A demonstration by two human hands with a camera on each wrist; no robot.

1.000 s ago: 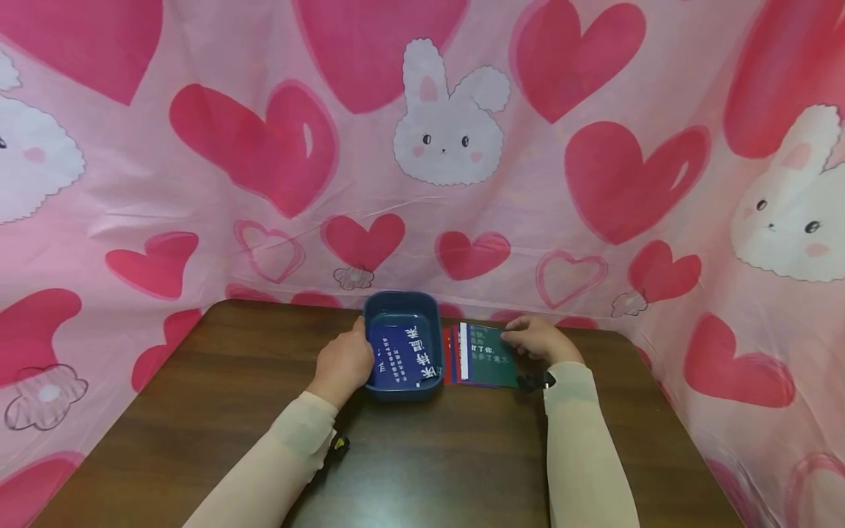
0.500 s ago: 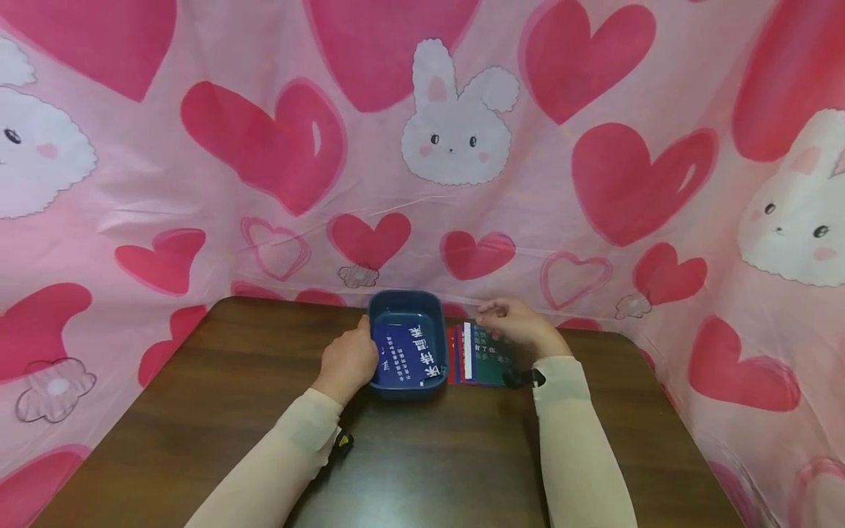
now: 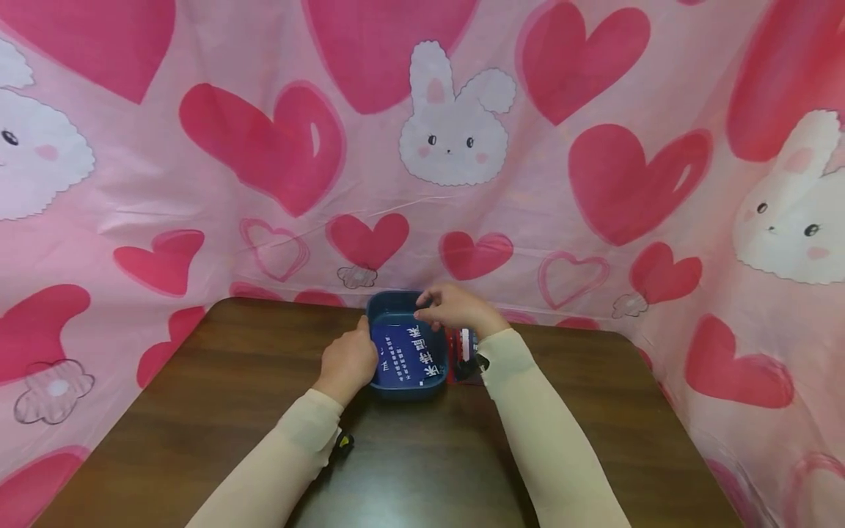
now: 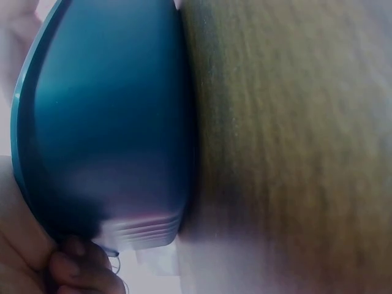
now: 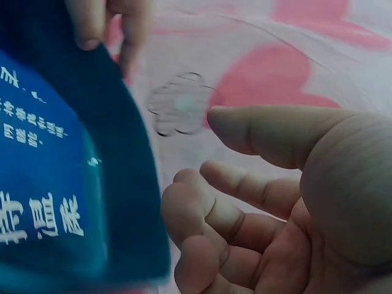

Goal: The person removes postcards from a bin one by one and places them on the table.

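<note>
A dark blue rectangular bin [image 3: 408, 394] stands on the table with a blue card [image 3: 399, 356] printed with white characters lying inside. My left hand [image 3: 350, 359] grips the bin's left rim, its thumb over the edge; the left wrist view shows its fingers [image 4: 86, 266] at the rim. Over the bin's back right corner is my right hand [image 3: 455, 306], fingers loosely bent. In the right wrist view that hand [image 5: 269, 202] holds nothing, with its fingertips close to the bin's wall [image 5: 131, 184]. Beside the bin, a pile of cards [image 3: 466, 343] is partly hidden by my right wrist.
The brown wooden table [image 3: 277, 440] reaches back to a pink curtain [image 3: 277, 183] with hearts and rabbits, right behind the bin. More curtain hangs at the left and right sides. A dark wrist strap [image 3: 343, 444] sits under the left sleeve.
My right hand has left the green card on the pile and moved left to the bin's back right corner. The left hand keeps its grip on the bin, which stays in place.
</note>
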